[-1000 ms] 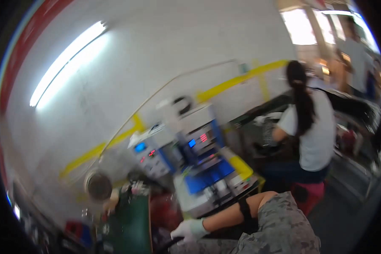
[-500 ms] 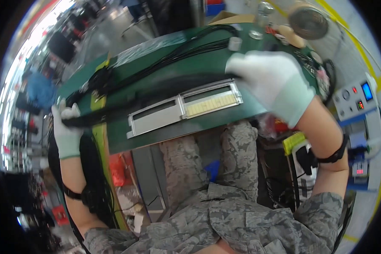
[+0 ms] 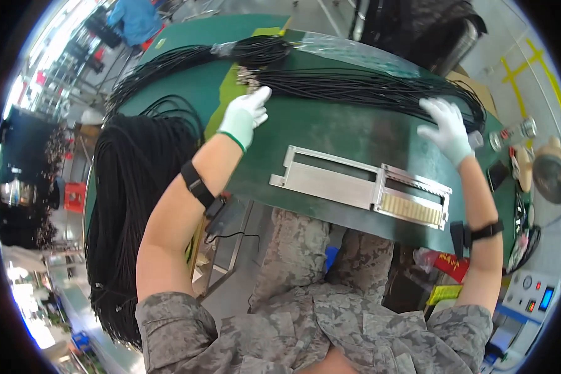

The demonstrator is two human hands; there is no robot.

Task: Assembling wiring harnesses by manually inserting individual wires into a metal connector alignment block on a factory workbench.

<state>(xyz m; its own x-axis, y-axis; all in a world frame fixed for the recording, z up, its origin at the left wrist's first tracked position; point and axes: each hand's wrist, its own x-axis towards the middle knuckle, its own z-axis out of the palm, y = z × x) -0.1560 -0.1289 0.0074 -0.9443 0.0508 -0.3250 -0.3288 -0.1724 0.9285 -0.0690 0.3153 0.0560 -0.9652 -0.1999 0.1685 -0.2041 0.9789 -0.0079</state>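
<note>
Lying beyond the half-curled left hand (image 3: 245, 117) and spread right hand (image 3: 446, 129) are black cables (image 3: 355, 86).

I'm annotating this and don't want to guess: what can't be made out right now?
In the head view:
- Left hand: palm and any contact with the cables, hidden by the hand itself.
- Right hand: palm, hidden by its back.
- Cable ends: too small to count.
- Trouser legs: far ends, hidden by the table.
- Person in blue: cut off by the top edge.
</note>
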